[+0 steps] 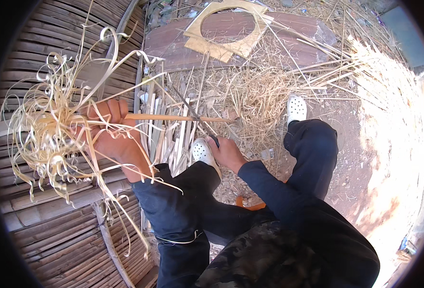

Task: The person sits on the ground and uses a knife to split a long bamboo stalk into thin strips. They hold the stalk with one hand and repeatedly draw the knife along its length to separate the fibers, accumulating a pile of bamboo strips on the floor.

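Observation:
My left hand (118,139) is closed round a slim bamboo stick (159,117), which points to the right and lies nearly level. A big bunch of pale, curly shavings (53,129) spills out around that hand, with several long curls hanging over the wrist. Closed on the dark handle of a knife (206,128) is my right hand (228,154). The knife's narrow blade slants up to the left and crosses the stick near its right part. Whether the edge cuts into the wood I cannot tell.
Split bamboo strips (166,144) lie beside my left shoe (203,152). Loose straw-like shavings (257,103) cover the ground ahead. Farther off, a board with a round hole (243,48) rests on a brown sheet (164,41). A bamboo slat wall (44,230) stands at the left.

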A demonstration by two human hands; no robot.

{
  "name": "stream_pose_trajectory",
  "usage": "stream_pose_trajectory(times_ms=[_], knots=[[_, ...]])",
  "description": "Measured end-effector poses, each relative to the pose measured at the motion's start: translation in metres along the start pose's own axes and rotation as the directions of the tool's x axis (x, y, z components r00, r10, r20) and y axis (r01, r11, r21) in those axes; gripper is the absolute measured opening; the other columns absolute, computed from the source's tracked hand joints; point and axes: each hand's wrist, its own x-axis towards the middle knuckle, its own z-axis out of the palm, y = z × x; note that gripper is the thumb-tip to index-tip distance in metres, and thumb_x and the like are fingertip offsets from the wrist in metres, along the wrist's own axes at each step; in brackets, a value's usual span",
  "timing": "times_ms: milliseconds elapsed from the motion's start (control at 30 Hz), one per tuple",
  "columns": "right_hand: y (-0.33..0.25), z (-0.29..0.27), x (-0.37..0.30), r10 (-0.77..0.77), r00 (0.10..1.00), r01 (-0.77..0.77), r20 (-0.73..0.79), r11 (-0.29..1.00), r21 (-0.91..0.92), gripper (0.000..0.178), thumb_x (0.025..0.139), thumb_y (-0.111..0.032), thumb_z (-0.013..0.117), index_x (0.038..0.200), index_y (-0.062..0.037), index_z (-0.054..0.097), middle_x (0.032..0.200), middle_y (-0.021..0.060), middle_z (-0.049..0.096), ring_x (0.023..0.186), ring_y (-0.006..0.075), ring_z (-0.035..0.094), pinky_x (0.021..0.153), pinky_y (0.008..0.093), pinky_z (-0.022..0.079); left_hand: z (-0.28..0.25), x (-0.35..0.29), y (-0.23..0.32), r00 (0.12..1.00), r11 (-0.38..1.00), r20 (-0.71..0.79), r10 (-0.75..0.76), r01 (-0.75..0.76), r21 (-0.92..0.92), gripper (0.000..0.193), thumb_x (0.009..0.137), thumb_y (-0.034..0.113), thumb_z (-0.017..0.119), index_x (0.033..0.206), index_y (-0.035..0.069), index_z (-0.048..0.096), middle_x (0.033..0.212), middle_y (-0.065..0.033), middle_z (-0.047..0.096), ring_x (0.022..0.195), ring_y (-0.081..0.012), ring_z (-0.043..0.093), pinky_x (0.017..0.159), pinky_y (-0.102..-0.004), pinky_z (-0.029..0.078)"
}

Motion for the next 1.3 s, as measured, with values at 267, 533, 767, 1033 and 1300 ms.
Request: stream_pose_trajectory(times_ms=[267, 533, 767, 1033, 1300], knots=[[0.014, 0.016, -0.006, 0.006, 0.999, -0.008, -0.041, 0.999, -0.050, 0.041, 0.091, -0.035, 0.052, 0.078, 0.0034, 0.056, 0.057, 0.0248, 0.054, 0.058, 0.0433, 0.057, 0.055, 0.0488, 0.045, 0.023, 0.002, 0.002, 0.988, 0.991, -0.125, 0.087, -0.073, 0.116, 0.049, 0.088, 0.051, 0.043, 0.054, 0.017, 0.031, 0.048, 0.0031, 0.023, 0.047, -0.0104, 0.019, 0.051, -0.0293, 0.018], [-0.009, 0.008, -0.019, -0.014, 0.999, 0.011, -0.042, 0.997, -0.073, 0.045, 0.091, -0.039, 0.052, 0.078, 0.0039, 0.058, 0.058, 0.0249, 0.055, 0.058, 0.0435, 0.058, 0.056, 0.0500, 0.046, 0.014, -0.013, -0.003, 0.994, 0.991, -0.096, 0.061, -0.048, 0.129, 0.048, 0.089, 0.052, 0.043, 0.059, 0.017, 0.030, 0.050, 0.0036, 0.020, 0.047, -0.0103, 0.016, 0.051, -0.0295, 0.018], [-0.049, -0.015, -0.029, -0.042, 0.999, 0.042, 0.030, 0.999, 0.000, 0.047, 0.093, -0.043, 0.047, 0.085, 0.0014, 0.060, 0.059, 0.0230, 0.057, 0.061, 0.0424, 0.060, 0.060, 0.0501, 0.046, 0.000, -0.008, 0.001, 0.997, 0.998, 0.057, 0.052, -0.055, 0.041, 0.049, 0.091, 0.052, 0.041, 0.059, 0.016, 0.032, 0.051, 0.0032, 0.022, 0.048, -0.0103, 0.017, 0.052, -0.0291, 0.018], [0.018, 0.006, 0.001, 0.114, 0.993, -0.116, -0.028, 0.987, -0.110, 0.048, 0.092, -0.041, 0.048, 0.078, 0.0030, 0.058, 0.061, 0.0249, 0.058, 0.064, 0.0435, 0.060, 0.061, 0.0496, 0.047, -0.012, 0.007, 0.011, 0.998, 1.000, -0.051, 0.025, -0.025, 0.002, 0.054, 0.089, 0.059, 0.037, 0.059, 0.015, 0.033, 0.050, 0.0021, 0.022, 0.048, -0.0112, 0.018, 0.052, -0.0293, 0.018], [0.079, 0.018, 0.018, 0.100, 0.995, -0.095, 0.018, 0.978, -0.187, 0.051, 0.092, -0.047, 0.046, 0.085, 0.0014, 0.062, 0.065, 0.0237, 0.059, 0.063, 0.0429, 0.059, 0.059, 0.0492, 0.046, 0.001, 0.000, 0.015, 0.999, 0.997, 0.003, 0.034, -0.034, 0.069, 0.053, 0.088, 0.060, 0.042, 0.061, 0.015, 0.033, 0.052, 0.0023, 0.023, 0.047, -0.0105, 0.020, 0.049, -0.0286, 0.018]])
